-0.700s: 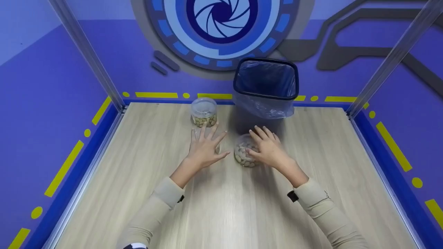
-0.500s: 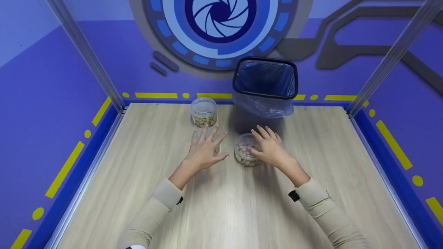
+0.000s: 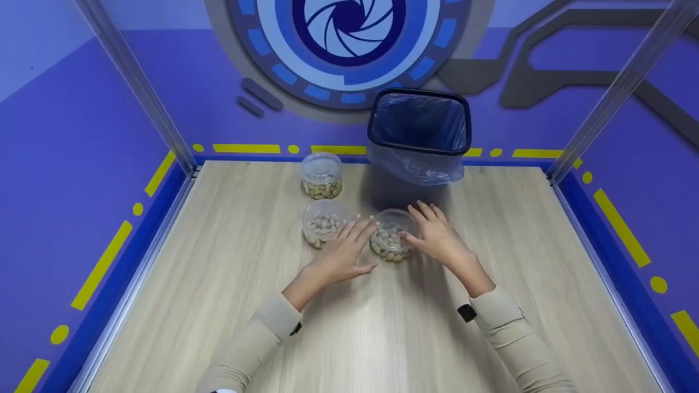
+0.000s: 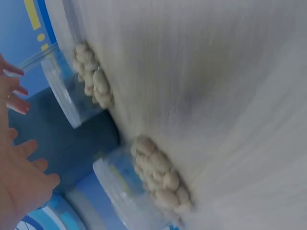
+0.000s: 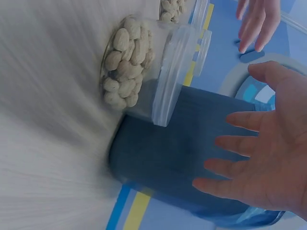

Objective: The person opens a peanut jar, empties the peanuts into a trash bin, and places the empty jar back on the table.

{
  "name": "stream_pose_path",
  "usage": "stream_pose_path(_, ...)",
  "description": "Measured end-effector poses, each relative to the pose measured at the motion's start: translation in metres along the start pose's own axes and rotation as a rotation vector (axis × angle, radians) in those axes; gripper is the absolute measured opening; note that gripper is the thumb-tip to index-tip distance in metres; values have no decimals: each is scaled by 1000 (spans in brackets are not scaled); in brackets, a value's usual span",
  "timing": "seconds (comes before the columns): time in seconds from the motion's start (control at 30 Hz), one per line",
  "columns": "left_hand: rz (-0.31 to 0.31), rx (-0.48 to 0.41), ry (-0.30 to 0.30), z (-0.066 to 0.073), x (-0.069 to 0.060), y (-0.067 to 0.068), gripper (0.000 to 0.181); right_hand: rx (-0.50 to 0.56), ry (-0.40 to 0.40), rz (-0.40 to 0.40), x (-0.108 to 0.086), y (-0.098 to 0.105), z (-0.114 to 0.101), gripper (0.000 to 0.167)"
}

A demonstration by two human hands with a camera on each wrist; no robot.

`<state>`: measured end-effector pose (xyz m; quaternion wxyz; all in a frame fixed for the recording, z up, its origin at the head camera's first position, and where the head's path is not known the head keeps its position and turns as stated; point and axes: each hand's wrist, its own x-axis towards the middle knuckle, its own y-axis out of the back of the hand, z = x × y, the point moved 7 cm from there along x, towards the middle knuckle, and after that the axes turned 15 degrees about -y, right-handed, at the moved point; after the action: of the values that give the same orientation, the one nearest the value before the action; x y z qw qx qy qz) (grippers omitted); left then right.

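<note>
Three clear plastic jars, partly filled with pale tan nuts, stand upright on the table: a back-left jar (image 3: pixel 322 177), a front-left jar (image 3: pixel 317 224) and a front-right jar (image 3: pixel 389 248). My left hand (image 3: pixel 345 252), fingers extended, hovers between the two front jars and covers part of the front-left one. Over the right side of the front-right jar is my right hand (image 3: pixel 438 236), its fingers spread. In the right wrist view that hand's fingers (image 5: pixel 232 143) stand apart from the jar's wide clear rim (image 5: pixel 168 81), holding nothing.
A dark bin (image 3: pixel 418 191) with a clear liner and black rim stands behind the front-right jar, against the back wall. The wooden table (image 3: pixel 218 262) is bounded by blue panels and metal posts (image 3: pixel 144 93) on both sides.
My left hand has moved right and toward me from above the front-left jar, so more of that jar shows. My right hand has shifted slightly to the right.
</note>
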<state>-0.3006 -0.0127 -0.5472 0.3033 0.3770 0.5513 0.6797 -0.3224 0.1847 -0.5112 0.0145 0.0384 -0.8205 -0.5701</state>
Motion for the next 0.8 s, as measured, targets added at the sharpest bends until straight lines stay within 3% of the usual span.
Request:
stream_pose_path(0.1,-13,-30,33,1,3,-12,96,10,-13,8,0,0,6,73)
stream_pose_path(0.2,11,-180,103,-2,6,-26,101,27,-25,12,0,-2,10,72)
stream_pose_path(0.37,180,-711,264,-11,10,-48,110,43,-32,-4,-1,-10,12,72)
stream_pose_path(0.47,279,-931,337,-16,15,-60,115,45,-24,-13,-3,-17,10,71)
stream_pose_path(0.57,334,-1000,384,-20,22,-69,121,54,-22,-16,-3,-20,9,70)
stream_pose_path(0.8,371,-999,438,-31,32,-85,131,86,0,-4,-4,-25,0,74)
